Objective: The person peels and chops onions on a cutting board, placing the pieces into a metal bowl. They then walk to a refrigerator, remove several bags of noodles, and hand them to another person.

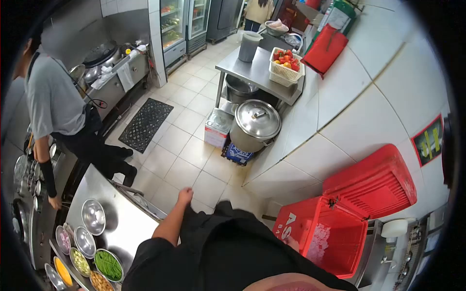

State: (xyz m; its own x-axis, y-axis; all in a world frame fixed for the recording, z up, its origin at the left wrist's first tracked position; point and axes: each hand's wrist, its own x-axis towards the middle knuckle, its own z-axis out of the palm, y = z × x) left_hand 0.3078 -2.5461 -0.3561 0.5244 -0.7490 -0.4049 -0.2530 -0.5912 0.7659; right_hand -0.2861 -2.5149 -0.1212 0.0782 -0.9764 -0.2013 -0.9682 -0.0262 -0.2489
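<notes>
My left hand (pixel 185 195) hangs over the tiled floor beside the steel counter, its fingers curled closed; whether anything is in them is too small to tell. At the near wall of an open red cooler (pixel 347 237), my right hand (pixel 291 242) is partly visible, its fingers mostly hidden. Pale pink-white pieces, like ice (pixel 318 242), lie inside the cooler, and its red lid (pixel 374 182) leans back against the tiled wall. Left of me, the steel counter (pixel 124 213) holds metal bowls, among them one with green vegetables (pixel 108 265).
A co-worker in a grey shirt (pixel 58 97) stands at the left by the stove. A black mat (pixel 146 124) lies on the floor. Ahead are a large lidded pot (pixel 256 123), a steel table (pixel 262 68) with a basket of tomatoes (pixel 287 65), and another person (pixel 258 12) farther back.
</notes>
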